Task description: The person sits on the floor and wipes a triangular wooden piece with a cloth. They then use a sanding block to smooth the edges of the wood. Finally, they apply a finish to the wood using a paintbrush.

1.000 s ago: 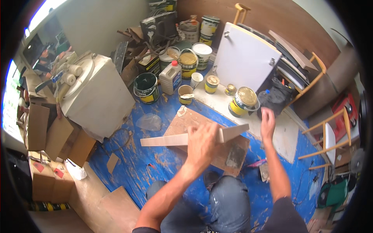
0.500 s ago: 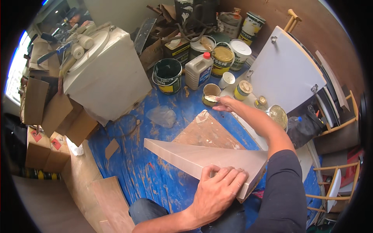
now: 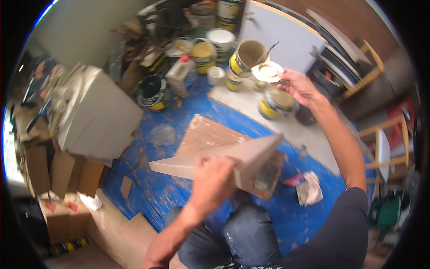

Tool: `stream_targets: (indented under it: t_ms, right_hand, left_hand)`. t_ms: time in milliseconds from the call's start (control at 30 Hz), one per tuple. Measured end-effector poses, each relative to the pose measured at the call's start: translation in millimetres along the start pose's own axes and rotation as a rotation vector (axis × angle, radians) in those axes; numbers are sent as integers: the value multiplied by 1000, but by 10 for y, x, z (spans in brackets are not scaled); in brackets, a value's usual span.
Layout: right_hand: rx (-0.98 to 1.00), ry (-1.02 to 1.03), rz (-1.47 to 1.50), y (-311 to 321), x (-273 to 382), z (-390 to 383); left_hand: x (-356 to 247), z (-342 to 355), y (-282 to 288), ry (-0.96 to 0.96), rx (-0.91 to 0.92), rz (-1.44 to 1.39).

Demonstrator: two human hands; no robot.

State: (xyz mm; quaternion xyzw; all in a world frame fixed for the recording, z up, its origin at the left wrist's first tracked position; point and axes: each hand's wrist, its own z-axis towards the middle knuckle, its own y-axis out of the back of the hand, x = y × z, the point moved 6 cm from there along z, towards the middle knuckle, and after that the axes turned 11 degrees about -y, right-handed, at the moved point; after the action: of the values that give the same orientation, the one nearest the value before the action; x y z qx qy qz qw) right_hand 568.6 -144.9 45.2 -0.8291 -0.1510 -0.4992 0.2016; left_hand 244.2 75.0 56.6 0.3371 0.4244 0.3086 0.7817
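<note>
The person's left hand (image 3: 215, 177) grips the edge of a pale wedge-shaped board (image 3: 253, 154), fingers bent over it and blurred, so I can't tell whether they are spread or pressed together. The board is tipped up in front of the knees (image 3: 248, 231), above a stained brown board (image 3: 199, 136) on the blue sheet (image 3: 154, 201).

Out ahead and to the right, the right hand (image 3: 301, 85) pinches a white, ragged-edged piece (image 3: 268, 71) between thumb and fingers. That piece sits against the rim of a tilted tub (image 3: 239, 60), and a thin dark handle (image 3: 271, 47) sticks out of the tub. Just below stands a lidded pail (image 3: 268, 110); a crumpled whitish bundle (image 3: 310, 192) lies on the sheet, right of the boards.
</note>
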Motion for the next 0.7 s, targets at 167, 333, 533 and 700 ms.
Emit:
stream_targets:
  t_ms: [167, 333, 533, 700]
  right_hand:
    - [-351, 154, -42, 658, -33, -2672]
    - [-889, 165, 72, 881, -1086, -5090]
    - [-1314, 52, 431, 765, -3456, -6618]
    - [-1460, 1, 797, 545, -5632, -6568]
  left_hand:
    - [116, 252, 415, 109, 31, -91]
    - [18, 426, 705, 46, 171, -160]
    - [-17, 458, 620, -156, 271, -51]
    - [43, 511, 472, -165, 373, -123]
